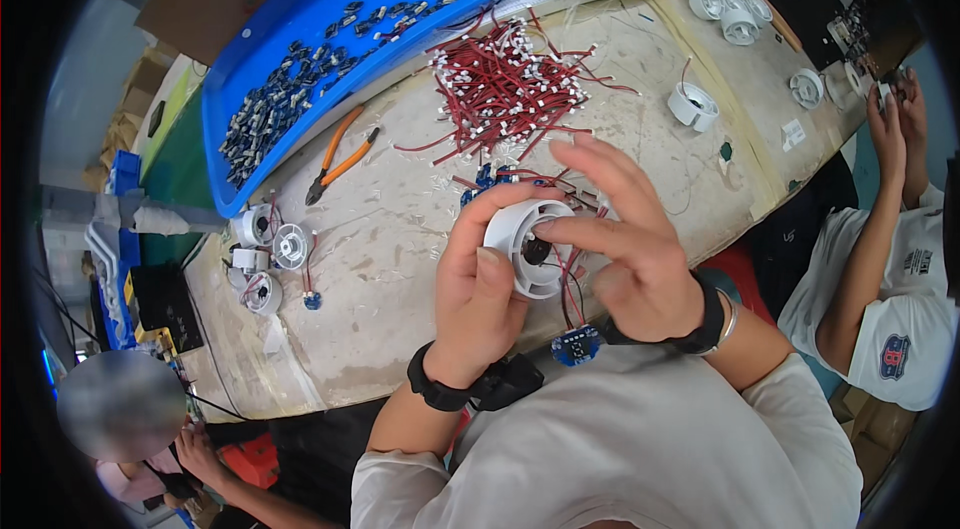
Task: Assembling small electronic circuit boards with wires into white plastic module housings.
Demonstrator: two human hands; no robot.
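Note:
My left hand [480,294] is closed round the side of a white round plastic housing [505,234], its open face turned to the right. Inside the housing sits a small black round part [536,249]. My right hand [635,249] has its index finger reaching into the housing's opening, while the other fingers are spread apart. Red and black wires [572,297] run down from the housing to a blue circuit board [577,344] hanging near my shirt. Just beyond my left hand lie more blue circuit boards [488,179], partly hidden.
A heap of red wires with white connectors [510,84] lies ahead. Left of it are orange-handled cutters [340,157] and a blue tray [300,14] of small parts. White housings [262,294] sit at left, another [693,106] at right. Two other people work at the sides.

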